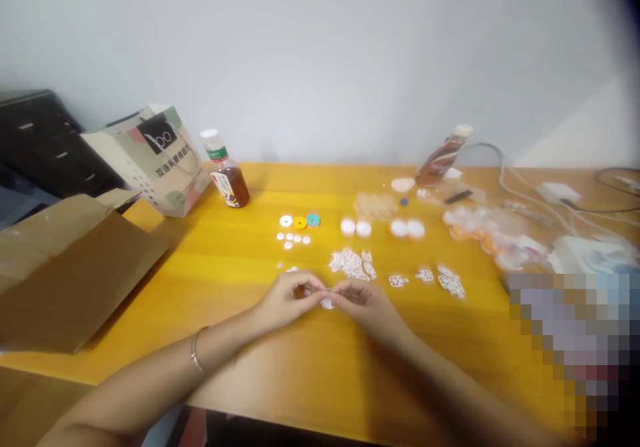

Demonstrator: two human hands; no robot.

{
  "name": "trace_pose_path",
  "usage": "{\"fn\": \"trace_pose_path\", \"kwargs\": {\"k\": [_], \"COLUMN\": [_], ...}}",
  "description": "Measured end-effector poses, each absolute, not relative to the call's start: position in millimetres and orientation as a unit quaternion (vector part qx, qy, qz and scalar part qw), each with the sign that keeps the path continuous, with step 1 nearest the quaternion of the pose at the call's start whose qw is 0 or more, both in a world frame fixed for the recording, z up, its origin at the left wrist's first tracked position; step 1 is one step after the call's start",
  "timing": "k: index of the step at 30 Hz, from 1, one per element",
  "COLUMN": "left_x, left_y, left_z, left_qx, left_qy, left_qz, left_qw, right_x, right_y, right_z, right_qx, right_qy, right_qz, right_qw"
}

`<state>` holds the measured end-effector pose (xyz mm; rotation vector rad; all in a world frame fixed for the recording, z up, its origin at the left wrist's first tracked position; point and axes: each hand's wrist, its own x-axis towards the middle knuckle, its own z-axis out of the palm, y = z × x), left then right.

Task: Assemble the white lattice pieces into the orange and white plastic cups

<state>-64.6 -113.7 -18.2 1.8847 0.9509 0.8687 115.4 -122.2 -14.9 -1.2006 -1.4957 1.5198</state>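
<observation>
My left hand [295, 295] and my right hand [364, 304] meet over the table, fingertips pinched together on a small white round piece [327, 303]. Its exact kind is too small and blurred to make out. Just beyond my hands lies a pile of white cut-out plastic parts [347, 264]. Further left are small white discs [289, 237] and three larger rings: white [285, 221], yellow [299, 222] and teal [313, 220]. White round pieces [356, 227] stand in a row behind the pile. More flat cut-out parts [451, 282] lie to the right.
A tea bottle [227, 177] and paper bag [150, 160] stand at the back left, near an open cardboard box [75, 274]. A cola bottle [443, 159], clear plastic packaging [493, 234] and cables [533, 187] occupy the right of the wooden table [280, 374].
</observation>
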Motion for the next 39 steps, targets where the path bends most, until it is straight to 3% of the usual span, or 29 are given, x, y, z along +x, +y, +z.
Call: {"fn": "trace_pose_path", "kwargs": {"k": [5, 9, 15, 22, 39], "left_x": [-67.4, -67.2, -67.8, -67.3, -68.7], "left_y": [-114.4, -113.0, -110.7, -106.1, -109.6], "left_z": [-18.9, -22.1, -22.9, -33.1, -33.3], "left_qx": [0.85, 0.872, 0.878, 0.892, 0.898], "left_qy": [0.317, 0.308, 0.316, 0.338, 0.34], "left_qz": [0.35, 0.342, 0.319, 0.255, 0.242], "left_qw": [0.235, 0.165, 0.164, 0.161, 0.14], "right_x": [118.7, 118.7, 122.8, 131.7, 127.9], "right_y": [-120.3, -120.1, -122.2, -131.1, -134.5], "right_z": [-15.5, -16.0, -19.9, -42.1, -51.1], "right_qx": [-0.452, -0.452, -0.457, -0.433, -0.42], "right_qy": [-0.565, -0.576, -0.629, -0.787, -0.805], "right_qz": [0.606, 0.6, 0.531, 0.236, 0.236], "right_qw": [0.332, 0.324, 0.336, 0.372, 0.346]}}
